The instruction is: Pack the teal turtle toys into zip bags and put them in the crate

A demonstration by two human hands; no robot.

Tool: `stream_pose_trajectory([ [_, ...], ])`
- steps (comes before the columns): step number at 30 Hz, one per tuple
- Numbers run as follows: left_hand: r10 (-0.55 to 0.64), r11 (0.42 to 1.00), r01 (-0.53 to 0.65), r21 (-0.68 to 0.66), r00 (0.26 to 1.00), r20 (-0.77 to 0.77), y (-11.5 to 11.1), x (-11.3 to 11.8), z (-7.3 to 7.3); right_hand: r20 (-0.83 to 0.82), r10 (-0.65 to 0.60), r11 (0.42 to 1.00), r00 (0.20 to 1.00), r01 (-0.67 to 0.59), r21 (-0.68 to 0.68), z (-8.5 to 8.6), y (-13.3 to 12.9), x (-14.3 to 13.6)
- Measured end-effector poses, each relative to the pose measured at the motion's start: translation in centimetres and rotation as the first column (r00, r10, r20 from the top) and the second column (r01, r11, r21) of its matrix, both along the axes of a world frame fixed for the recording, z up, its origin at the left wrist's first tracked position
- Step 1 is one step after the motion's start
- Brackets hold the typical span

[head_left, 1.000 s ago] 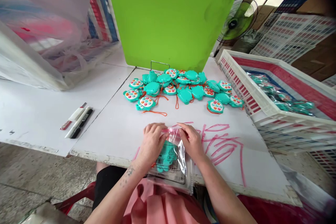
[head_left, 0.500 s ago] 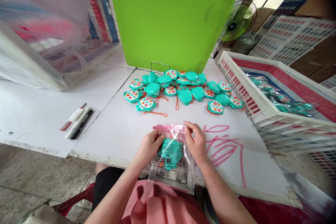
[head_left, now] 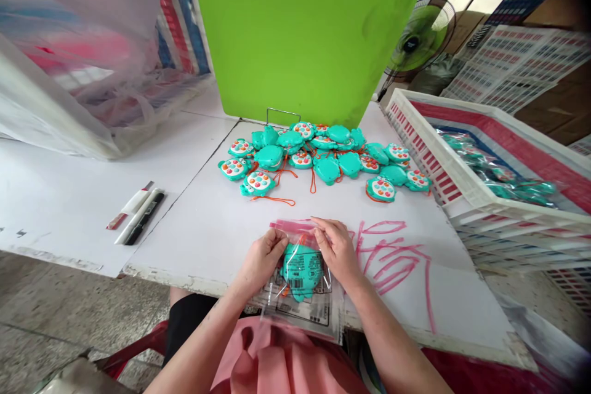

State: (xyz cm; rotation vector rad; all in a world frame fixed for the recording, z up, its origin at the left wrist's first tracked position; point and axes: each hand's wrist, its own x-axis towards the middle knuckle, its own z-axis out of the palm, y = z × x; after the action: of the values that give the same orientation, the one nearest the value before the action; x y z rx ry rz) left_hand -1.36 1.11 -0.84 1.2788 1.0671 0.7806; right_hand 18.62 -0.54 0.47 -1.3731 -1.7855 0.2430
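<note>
A clear plastic bag (head_left: pixel 323 308) with a pink top strip lies over the table's front edge, with a teal toy (head_left: pixel 301 268) and its orange cord inside. My left hand (head_left: pixel 264 258) pinches the bag's upper left corner. The fingers of my right hand (head_left: pixel 339 252) are closed on the pink strip, right of its middle. Beyond my hands is a pile of teal toys (head_left: pixel 327 169), some showing white faces with coloured buttons, others face down, with orange cords among them.
Pens and a cutter (head_left: pixel 141 215) lie at the left. A green board (head_left: pixel 305 31) stands behind the pile. On the right is a white basket (head_left: pixel 466 188) holding bagged toys (head_left: pixel 498 172). A plastic-covered box (head_left: pixel 50 98) sits back left; a fan (head_left: pixel 415 43) stands behind.
My right hand has slid left along the bag's pink strip, toward my left hand. My left hand keeps its pinch on the corner. The view has shifted slightly.
</note>
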Motion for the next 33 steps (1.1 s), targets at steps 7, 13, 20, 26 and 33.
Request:
stream_pose_trajectory([
  [7,-0.015,1.0,0.015,0.013,1.0,-0.02,-0.1,-0.1,-0.2,0.079,0.036,0.999,0.996,-0.039,0.037,-0.2,0.1,0.0],
  [13,-0.017,1.0,0.017,-0.015,1.0,-0.009,-0.1,-0.1,-0.2,0.094,0.032,0.994,0.995,-0.041,0.1,-0.4,0.4,-0.1],
  [20,-0.043,0.998,0.044,0.039,0.999,-0.025,-0.2,-0.2,0.5,0.1,0.058,0.992,0.993,-0.068,0.102,0.0,0.1,-0.7],
  [26,-0.05,0.995,0.053,0.082,0.998,-0.037,-0.3,-0.4,0.4,0.174,0.127,0.989,0.976,-0.139,0.056,0.4,0.2,-1.3],
  [33,-0.049,0.99,0.058,0.129,0.996,-0.074,-0.2,-0.4,0.3,0.197,0.158,0.987,0.968,-0.162,0.001,1.0,0.4,-1.8],
])
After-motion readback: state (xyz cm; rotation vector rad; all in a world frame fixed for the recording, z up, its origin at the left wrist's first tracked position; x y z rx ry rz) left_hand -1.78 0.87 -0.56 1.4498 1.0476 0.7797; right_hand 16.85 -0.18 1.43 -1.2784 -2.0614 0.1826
